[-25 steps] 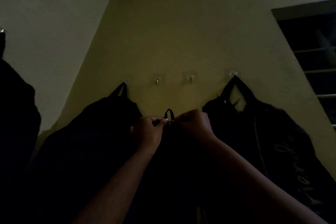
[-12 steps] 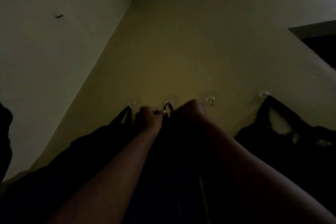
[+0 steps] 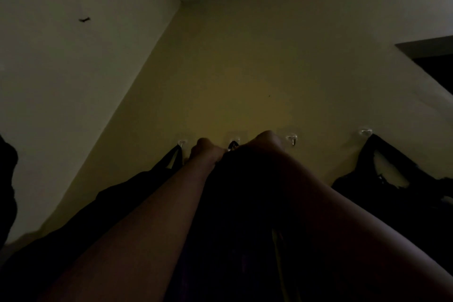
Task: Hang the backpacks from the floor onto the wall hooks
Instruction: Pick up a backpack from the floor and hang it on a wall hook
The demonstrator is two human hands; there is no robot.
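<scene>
The room is very dark. My left hand [image 3: 207, 151] and my right hand [image 3: 263, 146] both grip the top loop [image 3: 233, 146] of a black backpack [image 3: 235, 203], held right at the second wall hook [image 3: 236, 140]. Whether the loop is over that hook I cannot tell. Another black backpack [image 3: 137, 186] hangs from the leftmost hook [image 3: 182, 142]. A third black backpack [image 3: 397, 179] hangs from the rightmost hook [image 3: 365, 132]. One hook [image 3: 292, 138] between them is bare.
The hooks sit in a row on a yellowish wall that meets a paler wall at a corner on the left. A dark shape [image 3: 7, 186] hangs at the far left edge. A dark window opening [image 3: 434, 61] is at the upper right.
Both hands have raised the backpack's loop from below the hooks up to the second hook. The view has tilted upward, so the hooks now sit lower in the frame.
</scene>
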